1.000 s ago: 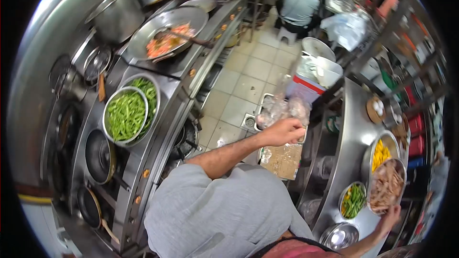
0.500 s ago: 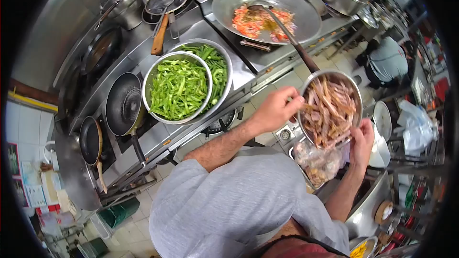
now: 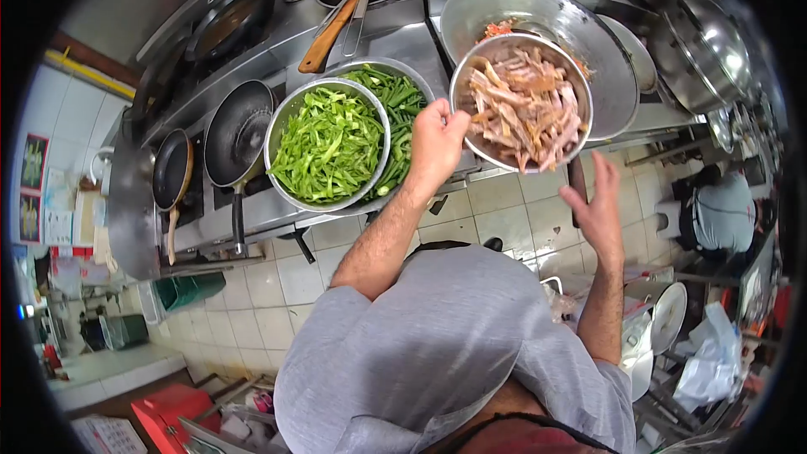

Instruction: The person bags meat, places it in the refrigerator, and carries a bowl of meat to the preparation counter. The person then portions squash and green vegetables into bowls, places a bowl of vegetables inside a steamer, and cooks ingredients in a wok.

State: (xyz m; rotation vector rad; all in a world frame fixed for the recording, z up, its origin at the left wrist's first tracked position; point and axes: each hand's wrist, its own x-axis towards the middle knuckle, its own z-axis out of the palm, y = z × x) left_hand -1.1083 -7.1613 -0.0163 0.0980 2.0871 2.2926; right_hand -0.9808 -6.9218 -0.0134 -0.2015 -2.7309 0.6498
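A round, silvery metal bowl (image 3: 489,52) heaped with pinkish-brown, meat-like strips (image 3: 525,105) is held over the near side of a wide, shallow, grey metal wok (image 3: 614,59), hiding much of it; whether the two touch I cannot tell. The left hand (image 3: 439,136) is at the bowl's left side, its grip pinching the rim, while the right hand (image 3: 598,206) is just beside the bowl's near right side, its grip spread and apart from the rim. A dark, straight handle (image 3: 577,176) shows between that hand and the bowl. The step in hand appears to be holding the loaded bowl at the wok, with the left hand alone bearing it. The next move, I judge, calls for a firm left hold and, for any tilt, a steadying touch from the right, since loose strips could slide off the near edge. Past the bowl, a little orange-red chopped food (image 3: 498,28) shows in the wok. To the left, a round metal bowl of bright green sliced vegetables (image 3: 328,147) overlaps a larger one of darker green pieces (image 3: 401,101). Farther back, a round mesh strainer with a brown wooden handle (image 3: 329,38) lies on the stainless-steel tabletop (image 3: 408,42). Farther left are two round black frying pans (image 3: 239,130).
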